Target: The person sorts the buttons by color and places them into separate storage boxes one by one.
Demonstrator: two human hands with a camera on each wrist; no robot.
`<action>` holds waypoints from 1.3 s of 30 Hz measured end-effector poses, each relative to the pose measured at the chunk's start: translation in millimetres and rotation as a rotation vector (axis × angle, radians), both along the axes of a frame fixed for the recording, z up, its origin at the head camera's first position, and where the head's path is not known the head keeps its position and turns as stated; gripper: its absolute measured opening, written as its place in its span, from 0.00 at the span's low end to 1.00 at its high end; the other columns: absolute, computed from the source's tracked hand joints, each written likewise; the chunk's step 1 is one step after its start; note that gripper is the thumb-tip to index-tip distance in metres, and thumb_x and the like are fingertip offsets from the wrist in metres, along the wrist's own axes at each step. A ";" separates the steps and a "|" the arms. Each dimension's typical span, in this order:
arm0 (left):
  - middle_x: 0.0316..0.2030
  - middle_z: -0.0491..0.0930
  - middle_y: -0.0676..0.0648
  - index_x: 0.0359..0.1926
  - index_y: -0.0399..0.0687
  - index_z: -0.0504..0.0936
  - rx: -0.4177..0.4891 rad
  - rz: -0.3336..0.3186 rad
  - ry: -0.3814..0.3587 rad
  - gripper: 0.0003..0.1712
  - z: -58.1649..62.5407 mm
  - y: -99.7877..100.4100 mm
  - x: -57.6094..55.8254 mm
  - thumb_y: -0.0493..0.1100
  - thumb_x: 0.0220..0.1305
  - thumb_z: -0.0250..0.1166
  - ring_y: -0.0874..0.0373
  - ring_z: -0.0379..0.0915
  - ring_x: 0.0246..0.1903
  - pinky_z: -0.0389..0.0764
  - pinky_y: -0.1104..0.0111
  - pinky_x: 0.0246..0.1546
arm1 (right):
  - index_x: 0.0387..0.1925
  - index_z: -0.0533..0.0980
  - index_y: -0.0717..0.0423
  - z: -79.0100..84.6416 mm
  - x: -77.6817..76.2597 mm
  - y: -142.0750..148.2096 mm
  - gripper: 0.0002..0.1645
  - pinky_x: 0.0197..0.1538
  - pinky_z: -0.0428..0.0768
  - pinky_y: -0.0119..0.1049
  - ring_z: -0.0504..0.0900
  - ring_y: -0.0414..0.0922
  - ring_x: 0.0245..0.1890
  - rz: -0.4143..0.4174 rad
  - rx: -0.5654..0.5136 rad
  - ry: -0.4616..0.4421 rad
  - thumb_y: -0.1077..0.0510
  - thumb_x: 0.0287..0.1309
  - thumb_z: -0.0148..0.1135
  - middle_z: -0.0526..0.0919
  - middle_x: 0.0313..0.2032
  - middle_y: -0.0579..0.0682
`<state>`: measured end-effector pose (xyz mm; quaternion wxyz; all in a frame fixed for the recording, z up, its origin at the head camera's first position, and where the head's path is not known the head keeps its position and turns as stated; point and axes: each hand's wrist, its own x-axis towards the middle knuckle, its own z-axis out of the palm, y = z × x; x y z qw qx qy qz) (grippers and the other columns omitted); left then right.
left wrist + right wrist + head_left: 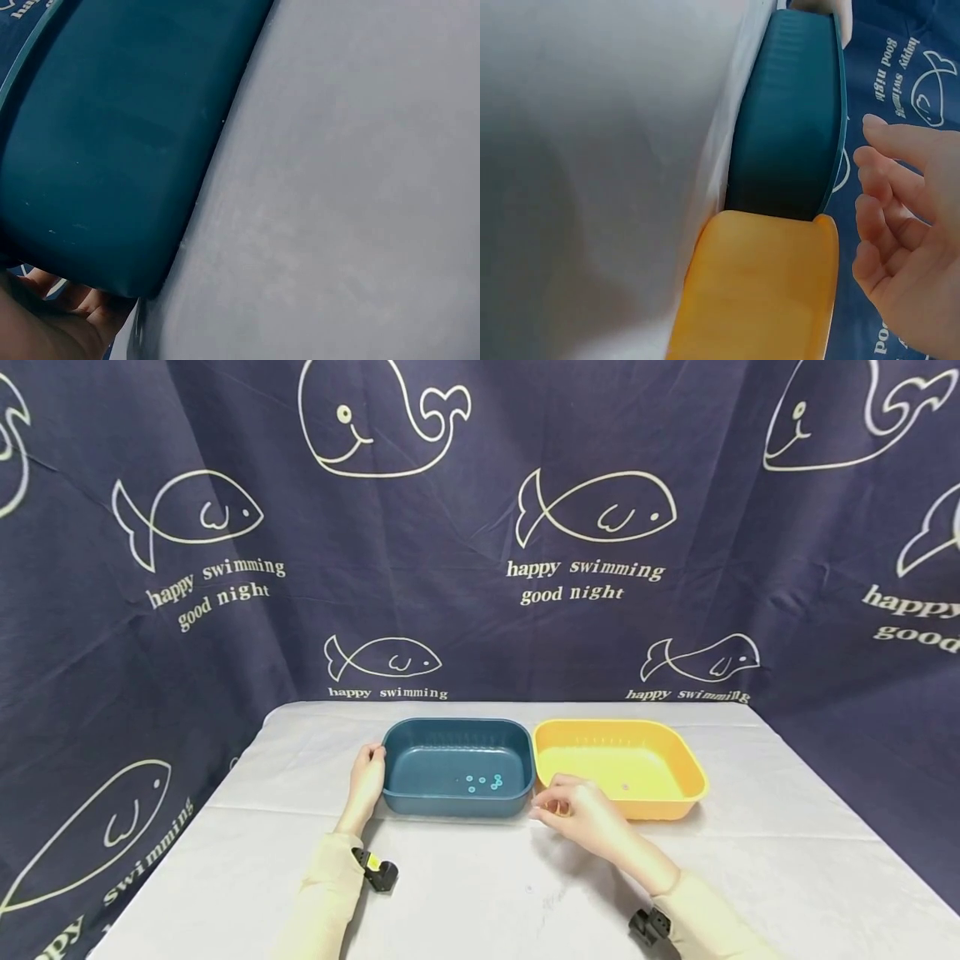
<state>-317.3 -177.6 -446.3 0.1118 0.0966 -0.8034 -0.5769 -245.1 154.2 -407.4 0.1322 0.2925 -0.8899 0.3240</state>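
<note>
My left hand (pixel 367 777) holds the left end of a dark teal plastic bin (pixel 420 807), its fingertips at the rim. In the left wrist view the fingers (pixel 90 304) lie against the bin's end wall. Several tiny light-blue ring-like pieces (pixel 482 780) are scattered on the bin's floor toward the right. Just in front of where the two bins meet is my right hand (pixel 585 814), fingers bent and thumb near the index fingertip. I cannot tell whether something tiny is between those fingertips. Beside the teal bin stands a yellow bin (pixel 675 808) with one tiny pink piece (pixel 626 787) inside.
A white cloth (pixel 450 893) covers the table. One tiny pale piece (pixel 529 888) lies on it, nearer me than the bins. Behind the table hangs a navy curtain (pixel 480 610) with white fish and whale outlines.
</note>
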 end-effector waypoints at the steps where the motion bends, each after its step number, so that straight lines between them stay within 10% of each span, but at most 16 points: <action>1: 0.57 0.68 0.33 0.55 0.33 0.67 0.002 -0.002 -0.002 0.21 0.2 0.0 -0.1 0.44 0.72 0.40 0.41 0.62 0.60 0.61 0.49 0.62 | 0.32 0.84 0.54 -0.7 0.5 -0.4 0.08 0.27 0.73 0.25 0.70 0.31 0.23 0.000 0.008 0.007 0.56 0.48 0.70 0.74 0.24 0.37; 5: 0.57 0.67 0.33 0.56 0.32 0.66 0.005 -0.004 -0.007 0.22 0.7 0.0 -0.3 0.44 0.72 0.39 0.41 0.62 0.60 0.61 0.49 0.62 | 0.31 0.84 0.52 -3.5 3.1 -2.7 0.08 0.42 0.73 0.40 0.71 0.32 0.23 -0.004 0.036 0.031 0.55 0.47 0.70 0.73 0.22 0.34; 13: 0.58 0.67 0.33 0.56 0.32 0.66 -0.001 -0.006 -0.006 0.22 0.5 -0.2 -0.3 0.44 0.72 0.40 0.40 0.61 0.61 0.60 0.49 0.63 | 0.32 0.84 0.53 -7.8 7.0 -4.9 0.09 0.28 0.72 0.25 0.72 0.37 0.25 0.066 0.027 -0.039 0.53 0.48 0.70 0.76 0.23 0.41; 22: 0.59 0.66 0.32 0.57 0.32 0.65 0.006 -0.011 0.003 0.22 1.3 -0.1 0.9 0.43 0.71 0.40 0.40 0.60 0.61 0.60 0.49 0.63 | 0.31 0.85 0.50 -11.0 10.4 -4.9 0.09 0.45 0.72 0.44 0.69 0.29 0.23 0.094 0.092 0.049 0.51 0.47 0.70 0.73 0.22 0.36; 29: 0.58 0.67 0.32 0.56 0.32 0.66 0.003 -0.005 0.001 0.21 0.3 -0.5 0.5 0.43 0.71 0.40 0.40 0.61 0.61 0.60 0.49 0.63 | 0.31 0.84 0.53 -12.5 14.5 -4.0 0.10 0.28 0.72 0.24 0.71 0.31 0.24 0.148 0.075 0.047 0.52 0.47 0.71 0.76 0.24 0.39; 39: 0.58 0.67 0.33 0.56 0.32 0.67 -0.003 0.001 -0.007 0.22 -0.3 -0.9 -1.9 0.43 0.71 0.40 0.41 0.61 0.61 0.60 0.49 0.63 | 0.32 0.85 0.54 -11.2 18.3 -4.2 0.08 0.31 0.72 0.22 0.72 0.30 0.25 0.241 0.101 -0.014 0.55 0.49 0.69 0.76 0.23 0.37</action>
